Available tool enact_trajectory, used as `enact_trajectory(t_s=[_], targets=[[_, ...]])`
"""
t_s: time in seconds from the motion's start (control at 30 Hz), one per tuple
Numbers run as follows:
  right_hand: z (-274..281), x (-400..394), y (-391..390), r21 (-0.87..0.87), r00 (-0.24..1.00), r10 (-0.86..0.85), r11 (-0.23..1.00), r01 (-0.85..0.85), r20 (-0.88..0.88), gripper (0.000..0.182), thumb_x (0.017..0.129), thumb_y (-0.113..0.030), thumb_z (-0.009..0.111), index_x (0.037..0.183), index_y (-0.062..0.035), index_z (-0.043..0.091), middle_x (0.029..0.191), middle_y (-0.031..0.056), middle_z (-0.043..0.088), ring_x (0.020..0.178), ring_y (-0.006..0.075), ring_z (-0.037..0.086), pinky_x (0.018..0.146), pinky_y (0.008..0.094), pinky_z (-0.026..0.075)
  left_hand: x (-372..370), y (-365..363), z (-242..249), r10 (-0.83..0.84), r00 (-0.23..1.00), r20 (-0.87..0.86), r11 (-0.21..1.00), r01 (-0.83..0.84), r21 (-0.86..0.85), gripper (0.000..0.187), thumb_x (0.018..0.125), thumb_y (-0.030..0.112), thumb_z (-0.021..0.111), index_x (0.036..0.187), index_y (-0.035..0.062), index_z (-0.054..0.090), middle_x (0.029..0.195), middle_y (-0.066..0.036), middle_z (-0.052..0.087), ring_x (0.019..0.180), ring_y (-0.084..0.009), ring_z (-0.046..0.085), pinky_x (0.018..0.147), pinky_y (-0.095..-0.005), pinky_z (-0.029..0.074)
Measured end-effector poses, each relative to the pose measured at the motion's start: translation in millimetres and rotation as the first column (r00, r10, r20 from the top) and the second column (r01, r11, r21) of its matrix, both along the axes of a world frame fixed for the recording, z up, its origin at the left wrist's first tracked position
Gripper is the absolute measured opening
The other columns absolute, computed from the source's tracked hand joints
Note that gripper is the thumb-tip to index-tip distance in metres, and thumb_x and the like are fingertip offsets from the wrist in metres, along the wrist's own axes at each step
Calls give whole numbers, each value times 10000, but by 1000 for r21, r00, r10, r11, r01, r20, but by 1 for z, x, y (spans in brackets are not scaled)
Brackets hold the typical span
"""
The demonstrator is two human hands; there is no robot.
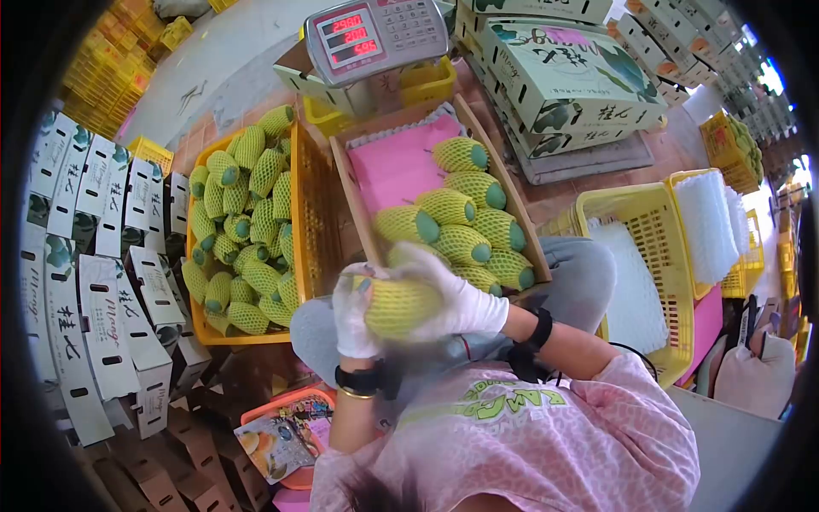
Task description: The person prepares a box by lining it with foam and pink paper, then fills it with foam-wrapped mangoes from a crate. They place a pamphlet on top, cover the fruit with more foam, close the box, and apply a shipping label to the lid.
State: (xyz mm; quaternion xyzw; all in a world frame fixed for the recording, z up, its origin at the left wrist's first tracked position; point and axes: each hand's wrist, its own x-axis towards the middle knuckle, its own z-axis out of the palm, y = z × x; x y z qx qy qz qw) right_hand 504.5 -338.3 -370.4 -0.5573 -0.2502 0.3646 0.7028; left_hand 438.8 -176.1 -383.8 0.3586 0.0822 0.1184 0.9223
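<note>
My left hand [352, 317], in a white glove, is closed round the left end of a mango in a yellow foam net [401, 309]. Over the mango's top and right side lies my gloved right hand [461, 297], its fingers curved and blurred by motion. The mango is held above my lap, at the near end of an open cardboard box [348, 183] lined with pink paper [397, 166]. Inside that box, several netted mangoes [461, 245] with green ends fill the right side and the near end.
To the left stands an orange crate [247, 339] heaped with netted mangoes [247, 213]. A digital scale display [375, 38] rises behind the box. Printed cartons [572, 77] are stacked at the back right. On my right is a yellow basket [631, 196] with white foam sheets [631, 290].
</note>
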Motion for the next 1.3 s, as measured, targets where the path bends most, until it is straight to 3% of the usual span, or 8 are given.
enact_trajectory(t_s=[0.07, 0.23, 0.43, 0.73, 0.87, 1.03, 1.13, 1.3], targets=[[8, 5, 6, -68, 857, -9, 996, 51, 515, 874, 645, -149, 796, 1369, -93, 309, 1243, 135, 458, 1181, 252, 424, 1002, 362, 350, 8, -1, -3, 61, 988, -142, 997, -54, 53, 319, 778, 187, 690, 1001, 67, 497, 971, -48, 551, 940, -198, 545, 912, -360, 428], [26, 59, 1, -98, 989, -39, 994, 53, 142, 722, 669, -53, 746, 1309, -31, 414, 1266, 80, 492, 1106, 162, 503, 941, 312, 421, 47, 9, -7, 22, 997, -73, 970, -4, 242, 677, 839, 494, 550, 1323, 77, 328, 1284, -103, 438, 1221, -223, 396, 995, -349, 357], [20, 169, 23, -557, 675, 156, 710, 431, 721, 606, 639, -273, 728, 1212, -183, 553, 947, 143, 655, 876, 243, 638, 801, 309, 491, 57, 42, -23, 228, 957, -178, 762, -61, 645, 355, 859, 49, 526, 1204, -1, 458, 1191, -112, 510, 1118, -194, 482, 987, -316, 366], [-26, 183, 51, -734, 394, 650, 401, 548, 650, 452, 671, -412, 629, 1095, -254, 623, 1064, 91, 593, 1099, 293, 472, 1007, 571, 201, -18, 172, -24, 588, 758, -281, 651, -238, 721, 313, 826, 47, 576, 1123, -37, 520, 1109, -132, 585, 1025, -191, 557, 879, -300, 447], [-37, 181, 58, -763, 378, 713, 339, 551, 590, 470, 647, -339, 675, 1099, -237, 593, 1158, 132, 501, 1226, 361, 344, 1036, 607, 118, -44, 252, -57, 868, 297, -398, 274, 384, 882, 630, 699, 298, 715, 1162, -63, 487, 1119, -236, 570, 1044, -324, 556, 910, -355, 424], [-39, 182, 65, -750, 334, 760, 289, 594, 557, 551, 635, -364, 689, 1150, -222, 556, 1260, 130, 439, 1267, 358, 301, 1036, 612, 108, 3, 278, -118, 687, 203, -697, 545, 491, 680, 829, 687, 385, 716, 1285, -52, 344, 1174, -243, 538, 1102, -329, 527, 919, -361, 421], [-30, 179, 66, -729, 326, 758, 273, 628, 565, 645, 617, -397, 702, 1208, -217, 518, 1307, 129, 400, 1285, 365, 272, 1034, 614, 104, 30, 265, -124, 733, -40, -679, 628, 423, 653, 925, 651, 297, 767, 1330, -44, 239, 1204, -237, 515, 1133, -306, 506, 931, -370, 423], [14, 155, 63, -405, 157, 434, 567, 717, 887, 655, 636, -257, 720, 1232, -122, 483, 1291, 145, 407, 1260, 355, 308, 1037, 537, 196, -1, 264, -99, 813, 404, -418, 568, -396, 722, 574, 731, 36, 659, 1199, 2, 328, 1001, -146, 579, 864, -260, 602, 743, -353, 517]])
